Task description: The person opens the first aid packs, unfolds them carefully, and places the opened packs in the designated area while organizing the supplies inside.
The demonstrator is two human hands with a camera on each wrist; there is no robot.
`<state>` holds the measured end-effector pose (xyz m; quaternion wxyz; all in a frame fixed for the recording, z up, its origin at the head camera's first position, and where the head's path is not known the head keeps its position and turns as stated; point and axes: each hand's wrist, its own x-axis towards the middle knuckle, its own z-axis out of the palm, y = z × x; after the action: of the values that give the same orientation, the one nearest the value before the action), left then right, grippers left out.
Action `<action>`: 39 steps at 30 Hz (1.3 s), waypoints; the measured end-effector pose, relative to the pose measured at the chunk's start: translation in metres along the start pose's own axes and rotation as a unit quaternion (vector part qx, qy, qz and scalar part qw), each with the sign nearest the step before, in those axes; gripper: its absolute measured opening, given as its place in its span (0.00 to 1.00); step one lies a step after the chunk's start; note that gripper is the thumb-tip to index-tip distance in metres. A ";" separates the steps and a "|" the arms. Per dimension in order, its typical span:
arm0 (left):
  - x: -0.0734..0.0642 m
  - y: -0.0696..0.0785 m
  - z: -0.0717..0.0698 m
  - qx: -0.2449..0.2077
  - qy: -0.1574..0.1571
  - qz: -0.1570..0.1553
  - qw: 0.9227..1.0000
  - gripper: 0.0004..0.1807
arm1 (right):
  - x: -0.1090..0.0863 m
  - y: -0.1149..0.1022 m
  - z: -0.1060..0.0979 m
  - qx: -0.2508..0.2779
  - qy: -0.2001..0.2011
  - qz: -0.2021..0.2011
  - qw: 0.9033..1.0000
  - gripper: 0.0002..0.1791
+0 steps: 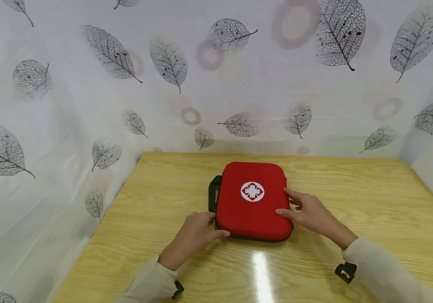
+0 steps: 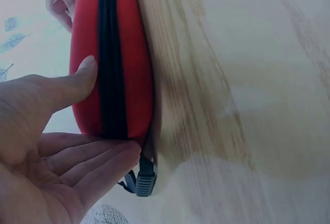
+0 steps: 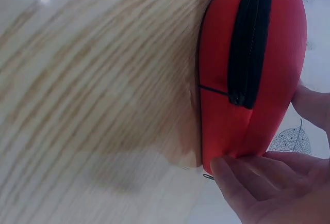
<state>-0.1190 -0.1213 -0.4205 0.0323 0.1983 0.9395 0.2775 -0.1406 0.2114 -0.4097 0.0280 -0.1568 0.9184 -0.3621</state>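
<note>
A red first-aid case (image 1: 252,219) with a white cross emblem lies flat on the wooden table, its black handle (image 1: 212,194) toward the left. My left hand (image 1: 191,237) holds the near left corner. In the left wrist view, the thumb (image 2: 85,77) presses the front side near the black zipper (image 2: 112,59), while the fingers rest along the handle side. At the right side, my right hand (image 1: 312,212) grips the case with its thumb over the top edge. The right wrist view shows the fingertips (image 3: 221,170) against its side, below the zipper's end (image 3: 242,97).
The wooden table (image 1: 371,202) extends on both sides of the case. Behind it and at the left hangs a pale leaf-patterned cloth (image 1: 262,92). Dark straps (image 1: 346,272) sit at both wrists, and light reflects off the table's near part.
</note>
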 end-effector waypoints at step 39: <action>0.004 0.036 -0.016 -0.004 0.198 0.137 0.971 0.35 | 0.001 0.015 -0.023 0.030 -0.035 0.028 0.999 0.40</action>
<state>-0.1125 -0.1007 -0.3874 -0.1915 0.2659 0.8900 0.3172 -0.1493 0.2365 -0.4030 0.0747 -0.1428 0.9096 -0.3829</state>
